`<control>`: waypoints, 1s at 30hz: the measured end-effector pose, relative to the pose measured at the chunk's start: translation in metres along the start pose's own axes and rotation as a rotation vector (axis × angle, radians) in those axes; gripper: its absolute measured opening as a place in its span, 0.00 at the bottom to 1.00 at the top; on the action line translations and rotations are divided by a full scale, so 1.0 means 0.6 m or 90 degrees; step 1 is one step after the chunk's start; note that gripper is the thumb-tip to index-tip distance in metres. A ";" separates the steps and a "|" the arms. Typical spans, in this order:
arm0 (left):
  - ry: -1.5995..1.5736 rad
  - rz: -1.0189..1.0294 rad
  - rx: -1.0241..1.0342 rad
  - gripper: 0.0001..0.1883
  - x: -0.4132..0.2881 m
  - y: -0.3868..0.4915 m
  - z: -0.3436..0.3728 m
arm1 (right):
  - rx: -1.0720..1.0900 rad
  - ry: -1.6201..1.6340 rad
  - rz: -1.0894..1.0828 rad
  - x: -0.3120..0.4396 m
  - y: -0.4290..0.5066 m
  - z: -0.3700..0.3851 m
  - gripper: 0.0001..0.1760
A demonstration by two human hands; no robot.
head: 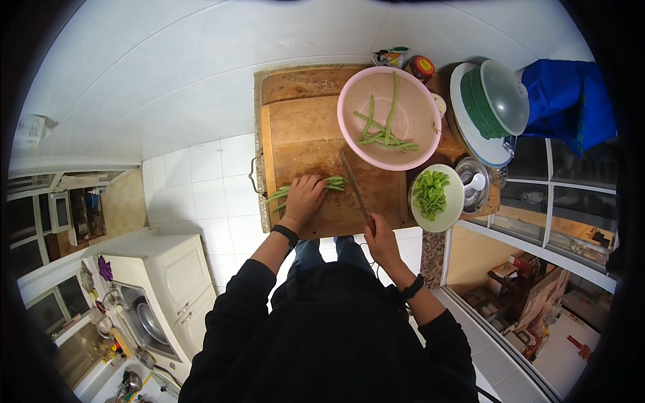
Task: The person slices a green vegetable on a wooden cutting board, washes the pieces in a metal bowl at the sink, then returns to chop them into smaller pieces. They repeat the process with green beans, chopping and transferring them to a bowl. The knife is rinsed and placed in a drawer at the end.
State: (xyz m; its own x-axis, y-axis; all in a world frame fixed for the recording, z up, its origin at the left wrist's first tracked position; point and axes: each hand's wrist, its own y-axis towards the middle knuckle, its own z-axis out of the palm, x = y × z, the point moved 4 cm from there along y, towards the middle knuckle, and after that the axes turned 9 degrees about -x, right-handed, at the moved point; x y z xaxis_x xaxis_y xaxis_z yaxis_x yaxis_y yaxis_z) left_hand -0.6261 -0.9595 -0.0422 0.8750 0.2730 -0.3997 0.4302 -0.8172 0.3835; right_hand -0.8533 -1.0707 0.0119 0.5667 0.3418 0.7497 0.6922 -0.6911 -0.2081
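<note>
My left hand [304,197] presses down on a bundle of green beans [335,183] lying across the wooden cutting board [302,121]. The bean ends stick out on both sides of it. In my right hand [382,239] is the handle of a kitchen knife [356,187], its blade pointing away from me and resting over the board, slightly right of the bundle. A pink plastic colander [344,126] with several whole beans [387,132] stands at the board's far right. Nearer me on the right, a white bowl [453,214] contains cut green pieces [431,195].
Beside the bowl sits a metal dish [472,201] with a white spoon [475,182]. Behind are a red-lidded jar [422,67], a packet [390,56] and a stack with a green strainer and translucent cover [504,98]. A blue bag [567,103] hangs at far right.
</note>
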 end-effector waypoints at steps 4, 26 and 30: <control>-0.009 -0.039 -0.019 0.19 -0.005 0.001 -0.008 | -0.008 -0.112 -0.054 0.000 0.009 -0.022 0.22; 0.030 -0.083 -0.092 0.10 0.013 -0.034 -0.016 | 0.057 -0.187 -0.152 0.058 -0.026 -0.022 0.22; 0.010 -0.080 -0.097 0.10 0.012 -0.035 -0.017 | 0.152 -0.196 -0.027 0.032 0.008 0.031 0.20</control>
State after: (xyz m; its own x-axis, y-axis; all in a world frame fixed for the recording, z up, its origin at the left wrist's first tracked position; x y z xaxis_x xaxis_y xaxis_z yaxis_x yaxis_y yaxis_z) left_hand -0.6262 -0.9353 -0.0445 0.8156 0.3770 -0.4390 0.5635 -0.6901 0.4542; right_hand -0.8306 -1.0556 0.0139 0.6182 0.5663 0.5452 0.7815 -0.5173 -0.3489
